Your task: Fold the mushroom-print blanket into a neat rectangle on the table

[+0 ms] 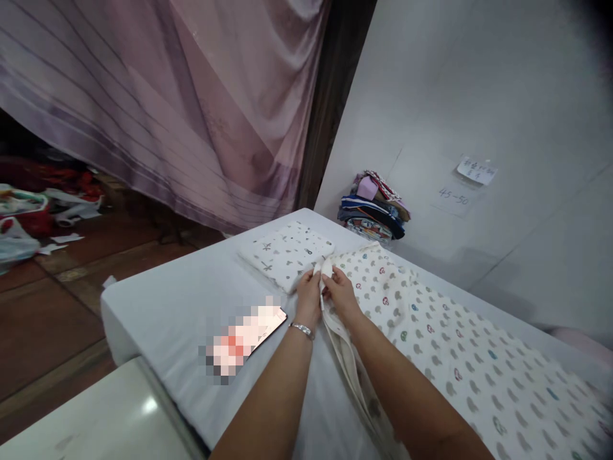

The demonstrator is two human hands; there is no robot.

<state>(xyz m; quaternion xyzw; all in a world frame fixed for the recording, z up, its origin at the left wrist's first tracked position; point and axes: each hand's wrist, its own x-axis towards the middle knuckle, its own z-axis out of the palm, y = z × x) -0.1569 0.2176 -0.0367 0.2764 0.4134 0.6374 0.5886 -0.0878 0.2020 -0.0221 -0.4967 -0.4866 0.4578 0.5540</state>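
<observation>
Single head cam, worn at head height, looking forward and down along both forearms to the left hand [308, 295] and right hand [341, 291], just below and right of frame centre. Range is close: forearms run in from the bottom edge, patterned cloth [431, 338] fills lower right. View is wide and looks rolled, taking in curtain [215, 96] upper left, wall [431, 96] upper right, floor [71, 281] at left edge.
</observation>
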